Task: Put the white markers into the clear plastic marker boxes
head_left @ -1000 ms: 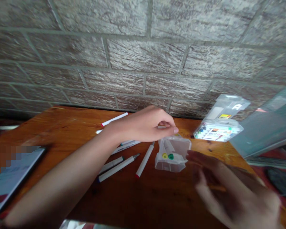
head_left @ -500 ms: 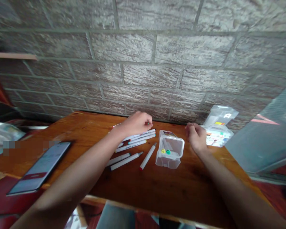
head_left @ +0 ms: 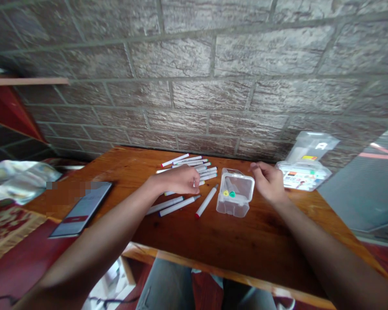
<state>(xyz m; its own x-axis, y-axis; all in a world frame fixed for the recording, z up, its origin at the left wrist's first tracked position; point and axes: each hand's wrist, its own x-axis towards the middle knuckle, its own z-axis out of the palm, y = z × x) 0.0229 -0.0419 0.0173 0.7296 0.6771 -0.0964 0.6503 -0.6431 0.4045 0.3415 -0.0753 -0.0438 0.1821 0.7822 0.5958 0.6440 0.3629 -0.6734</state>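
Observation:
My left hand (head_left: 183, 179) is over the loose white markers (head_left: 188, 161), its fingers curled down and closed around a marker (head_left: 168, 193) that the hand mostly covers. Closed too, my right hand (head_left: 269, 181) is beside the right rim of a clear plastic box (head_left: 234, 209); whatever its fingers hold, if anything, is hidden. Inside that box are a yellow-ended marker (head_left: 226, 193) and a green-ended marker (head_left: 232, 194). Left of the box lies a red-ended marker (head_left: 207, 201), and a blue-ended marker (head_left: 179, 206) rests farther left.
A second clear box (head_left: 303, 176) with a raised lid and printed label stands at the back right. A phone (head_left: 82, 211) lies on the left of the wooden table (head_left: 245, 249). The brick wall (head_left: 194, 99) runs along the table's back edge.
My left hand has come down toward me, from the back of the markers onto those in the middle, uncovering markers behind. My right hand stays beside the box. The view has shifted slightly.

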